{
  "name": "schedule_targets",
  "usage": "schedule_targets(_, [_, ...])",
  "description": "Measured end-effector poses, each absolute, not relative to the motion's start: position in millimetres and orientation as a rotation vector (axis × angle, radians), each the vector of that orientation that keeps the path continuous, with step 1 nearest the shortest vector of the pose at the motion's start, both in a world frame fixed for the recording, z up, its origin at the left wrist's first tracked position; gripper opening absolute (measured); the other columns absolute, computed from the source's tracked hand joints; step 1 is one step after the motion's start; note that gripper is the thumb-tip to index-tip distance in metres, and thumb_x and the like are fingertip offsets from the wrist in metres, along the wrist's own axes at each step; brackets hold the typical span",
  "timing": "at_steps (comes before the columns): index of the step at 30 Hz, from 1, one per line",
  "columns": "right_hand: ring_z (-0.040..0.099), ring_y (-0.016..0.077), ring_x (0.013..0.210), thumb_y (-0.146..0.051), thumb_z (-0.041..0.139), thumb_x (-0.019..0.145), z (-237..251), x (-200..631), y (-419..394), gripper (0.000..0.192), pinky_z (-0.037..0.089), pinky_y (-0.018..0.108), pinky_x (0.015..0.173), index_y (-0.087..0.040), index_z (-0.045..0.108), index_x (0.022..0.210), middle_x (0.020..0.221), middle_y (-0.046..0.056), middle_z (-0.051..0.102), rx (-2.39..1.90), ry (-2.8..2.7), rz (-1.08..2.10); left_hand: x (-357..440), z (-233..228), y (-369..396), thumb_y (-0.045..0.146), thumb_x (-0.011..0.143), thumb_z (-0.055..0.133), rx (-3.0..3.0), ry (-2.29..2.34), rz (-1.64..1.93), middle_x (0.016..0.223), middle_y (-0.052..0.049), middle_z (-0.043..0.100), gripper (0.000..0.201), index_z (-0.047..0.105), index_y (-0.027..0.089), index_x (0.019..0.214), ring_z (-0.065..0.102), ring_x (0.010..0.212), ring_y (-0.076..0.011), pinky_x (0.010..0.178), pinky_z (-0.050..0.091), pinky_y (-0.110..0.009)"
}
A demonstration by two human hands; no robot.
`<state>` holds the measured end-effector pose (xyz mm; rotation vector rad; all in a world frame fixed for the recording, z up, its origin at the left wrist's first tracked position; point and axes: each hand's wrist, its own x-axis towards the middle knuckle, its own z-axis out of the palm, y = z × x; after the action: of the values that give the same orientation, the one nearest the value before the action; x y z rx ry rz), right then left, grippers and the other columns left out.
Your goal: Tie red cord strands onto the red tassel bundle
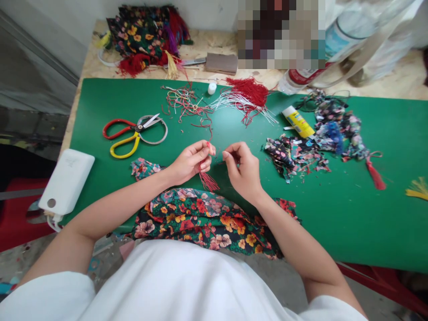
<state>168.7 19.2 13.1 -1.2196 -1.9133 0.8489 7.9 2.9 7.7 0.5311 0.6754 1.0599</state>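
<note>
White smooth cloth of the person's shirt point(187, 285) fills the bottom of the view, and just above it a piece of black cotton fabric printed with orange, red and pink flowers point(203, 220) lies crumpled at the near edge of the green felt-like table cover point(351, 214). Over this fabric the left hand point(190, 161) pinches a small red thread tassel point(207, 179) between thumb and curled fingers; its loose fringe hangs down from the hand and spreads a little. The right hand point(243, 170) is just beside it, with fingers bent close together and the fingertips narrow, as if nipping a thin thread, but the thread is too fine to see clearly. To the left, well apart from the hands, lie two pairs of metal scissors with red and yellow looped handles point(135, 131), and a white rounded plastic box point(67, 180) sits at the table edge. Behind the hands there is a tangle of thin red cords point(187, 103) and a bundle of red and white threads point(245, 96). To the right lie a yellow glue stick point(298, 121), a heap of small flowered fabric scraps point(297, 154) and another red tassel point(375, 174).
</note>
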Motion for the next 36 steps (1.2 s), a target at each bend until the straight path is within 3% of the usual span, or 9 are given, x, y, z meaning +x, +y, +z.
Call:
schedule_targets(8, [0.048, 0.0096, 0.058, -0.024, 0.054, 0.086, 10.9, 166.9, 18.2, 0.008, 0.039, 0.024, 0.056, -0.020, 0.053, 0.080, 0.069, -0.003, 0.055, -1.217, -1.792, 0.937, 8.2, 8.9, 3.1, 0.029, 0.078, 0.067, 0.514, 0.698, 1.065, 0.081, 0.002, 0.053, 0.019, 0.055, 0.014, 0.076, 0.041, 0.050, -0.0012, 0.047, 0.034, -0.018])
schedule_targets(15, [0.050, 0.0201, 0.081, -0.028, 0.057, 0.083, 9.0, 172.5, 20.1, 0.009, 0.040, 0.034, 0.075, -0.019, 0.059, 0.084, 0.084, 0.006, 0.061, -1.284, -2.321, 0.382, 6.9, 6.2, 4.0, 0.027, 0.079, 0.066, 0.466, 0.707, 1.076, 0.077, 0.002, 0.052, 0.017, 0.055, 0.015, 0.076, 0.041, 0.050, -0.0012, 0.048, 0.035, -0.017])
schedule_targets(20, [0.047, 0.0230, 0.083, -0.029, 0.049, 0.088, 8.3, 169.5, 14.3, 0.016, 0.035, 0.035, 0.074, -0.018, 0.061, 0.087, 0.086, 0.008, 0.060, -1.361, -2.483, 0.134, 6.9, 6.0, 4.5, 0.027, 0.080, 0.065, 0.464, 0.701, 1.074, 0.075, 0.003, 0.050, 0.017, 0.055, 0.014, 0.076, 0.040, 0.050, -0.0013, 0.048, 0.035, -0.016])
schedule_targets(36, [0.045, 0.0249, 0.078, -0.021, 0.045, 0.089, 7.1, 168.3, 8.6, 0.016, 0.031, 0.036, 0.065, -0.017, 0.056, 0.079, 0.079, 0.011, 0.057, -1.395, -2.544, 0.090, 7.4, 6.9, 4.3, 0.027, 0.079, 0.066, 0.436, 0.716, 1.070, 0.073, 0.003, 0.050, 0.017, 0.055, 0.014, 0.075, 0.040, 0.050, -0.0018, 0.048, 0.035, -0.017])
